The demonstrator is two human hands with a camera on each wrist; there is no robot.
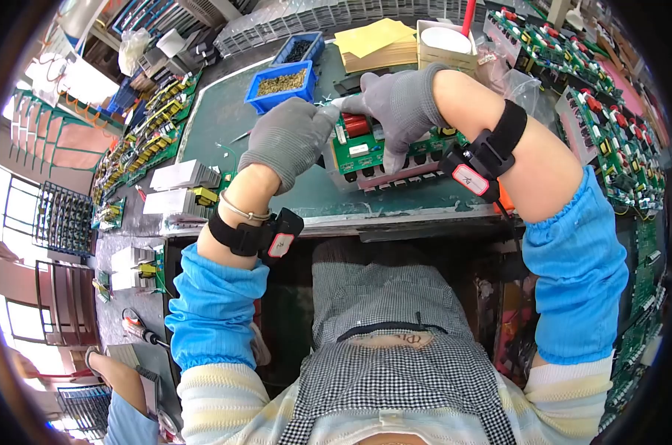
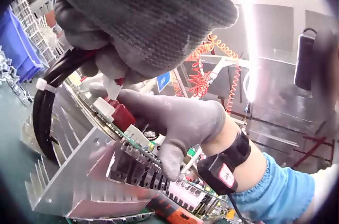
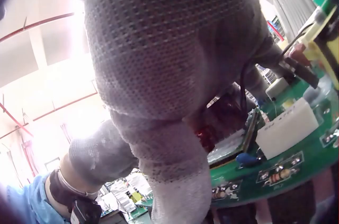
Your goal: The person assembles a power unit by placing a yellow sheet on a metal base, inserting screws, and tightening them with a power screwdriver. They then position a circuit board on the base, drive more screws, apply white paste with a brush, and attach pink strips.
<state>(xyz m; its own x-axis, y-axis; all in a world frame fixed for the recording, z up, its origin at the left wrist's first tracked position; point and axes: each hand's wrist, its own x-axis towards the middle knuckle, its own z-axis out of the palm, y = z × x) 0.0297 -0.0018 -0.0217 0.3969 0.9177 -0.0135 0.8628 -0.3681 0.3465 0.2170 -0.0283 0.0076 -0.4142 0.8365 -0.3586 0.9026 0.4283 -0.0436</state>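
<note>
A green circuit board [image 1: 359,151] with red and white parts lies before me, a finned metal heat sink [image 2: 69,168] along its side in the left wrist view. My left hand [image 1: 295,137], in a grey glove, is curled at the board's far left corner. It grips a black cable bundle [image 2: 44,102] bound with a white tie; a white tip [image 2: 112,87] shows below its fingers, close to a red component [image 2: 123,116]. My gloved right hand [image 1: 399,107] spans the board, thumb at the near edge [image 3: 180,195] and fingers reaching toward the left hand. Its fingertips are partly hidden.
Blue bins [image 1: 280,85] of small parts stand beyond the left hand. Behind the board are a yellow paper stack [image 1: 376,46] and a white box [image 1: 445,46]. More boards [image 1: 610,141] line the right; metal heat sinks [image 1: 184,176] lie left. Another person's arm [image 1: 121,382] shows lower left.
</note>
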